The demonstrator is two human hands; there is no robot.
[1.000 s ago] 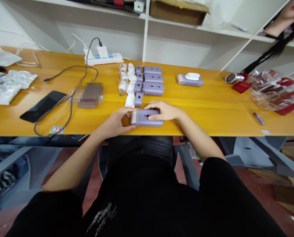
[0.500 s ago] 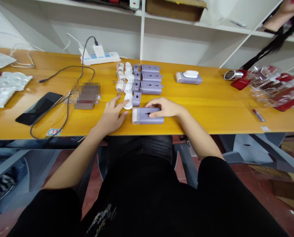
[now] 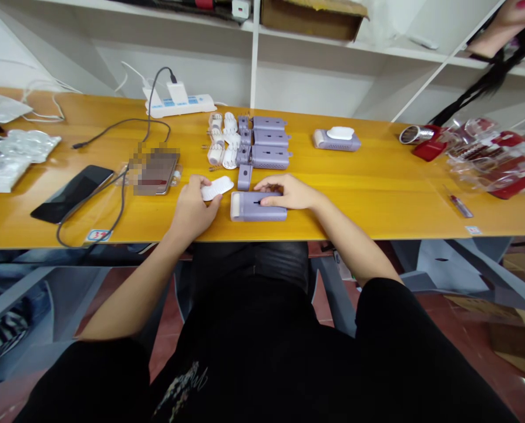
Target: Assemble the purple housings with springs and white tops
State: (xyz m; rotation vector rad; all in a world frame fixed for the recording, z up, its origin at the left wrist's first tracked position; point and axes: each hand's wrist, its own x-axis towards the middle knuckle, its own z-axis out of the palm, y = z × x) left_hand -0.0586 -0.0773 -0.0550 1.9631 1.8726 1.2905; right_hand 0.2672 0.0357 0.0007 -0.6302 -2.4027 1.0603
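Note:
My left hand [image 3: 197, 207] is closed on a white oval plastic piece [image 3: 218, 188], lifted at a tilt near the table's front. My right hand [image 3: 285, 192] wraps round a lavender plastic case [image 3: 249, 211] with a white rounded left end and a dark slot on top. Just behind that case lies a small lavender part [image 3: 245, 177]. Farther back, three similar lavender housings [image 3: 269, 156] sit in a column, with white oval pieces [image 3: 230, 155], small lavender parts, white rollers [image 3: 215, 153] and thin springs to their left.
A lavender case with a white oval piece [image 3: 340, 133] on top stands back right. At left are a phone [image 3: 72, 192], a grey cable [image 3: 122, 202] and a power strip [image 3: 183, 106]. Bagged red parts [image 3: 509, 153], a metal cylinder [image 3: 414, 134] and a small tube [image 3: 460, 206] lie right.
My left hand has picked up the nearest white oval piece and drawn it left, away from the small lavender part. The lavender case under my right hand has shifted slightly left.

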